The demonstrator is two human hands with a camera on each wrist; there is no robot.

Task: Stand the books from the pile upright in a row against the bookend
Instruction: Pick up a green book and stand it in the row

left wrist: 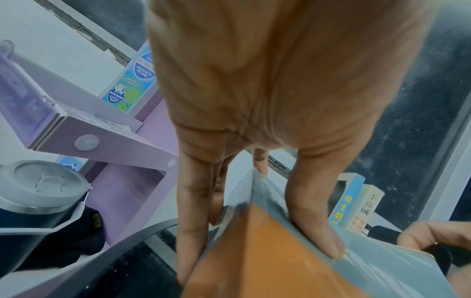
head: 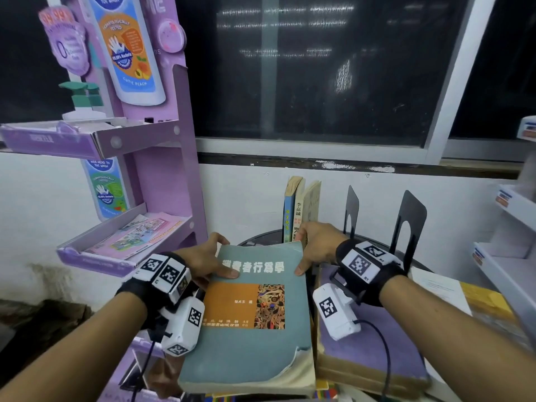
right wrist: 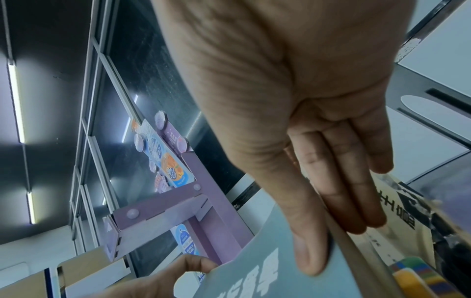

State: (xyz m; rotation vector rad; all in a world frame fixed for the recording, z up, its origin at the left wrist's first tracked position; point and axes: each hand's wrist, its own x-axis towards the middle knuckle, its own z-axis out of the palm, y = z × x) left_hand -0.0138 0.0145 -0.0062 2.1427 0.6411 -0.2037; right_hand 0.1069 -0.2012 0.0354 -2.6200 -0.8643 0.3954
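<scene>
Green book (head: 255, 311) gripped by both hands.
L hand (head: 203, 259) at 10 o'clock corner, R hand (head: 317, 245) at 2; upright books (head: 301, 210) at 12.

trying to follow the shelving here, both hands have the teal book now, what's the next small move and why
Probably tip the grey-teal paperback with the orange panel upright and bring it to the left of the standing books. The left hand and right hand grip its far corners, thumbs on the cover, and it lies cover-up. The black metal bookends stand to the right of the row.
</scene>
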